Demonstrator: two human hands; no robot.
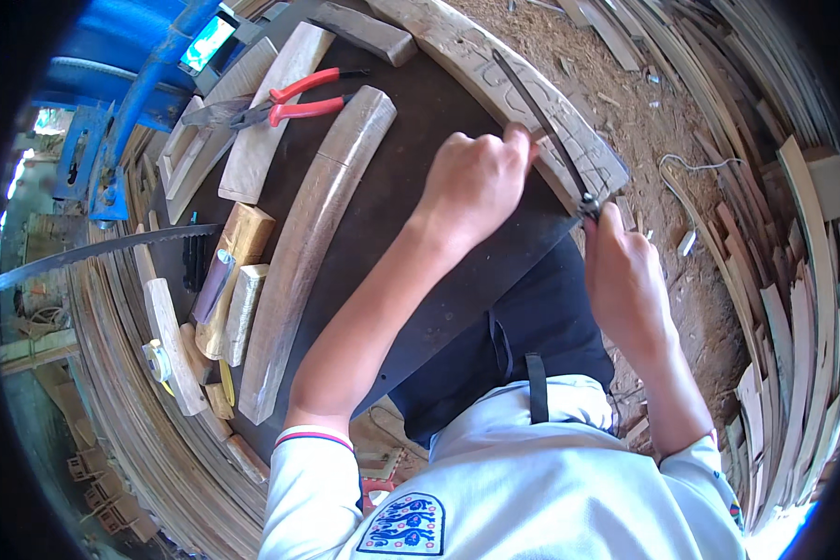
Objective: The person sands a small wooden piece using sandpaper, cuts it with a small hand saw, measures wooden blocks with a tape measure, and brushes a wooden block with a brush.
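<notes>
My right hand (pixel 625 252) is closed on the bolted lower end of a long, thin dark metal tool (pixel 560 149), which lies diagonally across a curved plank (pixel 467 61) with pencilled markings. My left hand (pixel 476 177) is closed at that plank's inner edge, beside the tool, with a small brownish piece at its fingertips that I cannot make out. Left of it, a long curved wooden piece (pixel 308 243) rests on the dark bench top (pixel 420 327), near red-handled pliers (pixel 303 112) on pale wood pieces.
A toothed saw blade (pixel 65 261), wooden blocks (pixel 247 233) and a tape measure (pixel 156 362) are at the left. A lit phone (pixel 207 45) is by blue metal machinery (pixel 121 140). Long wood strips (pixel 803 280) pile up at right, beside a floor (pixel 625 103) strewn with shavings.
</notes>
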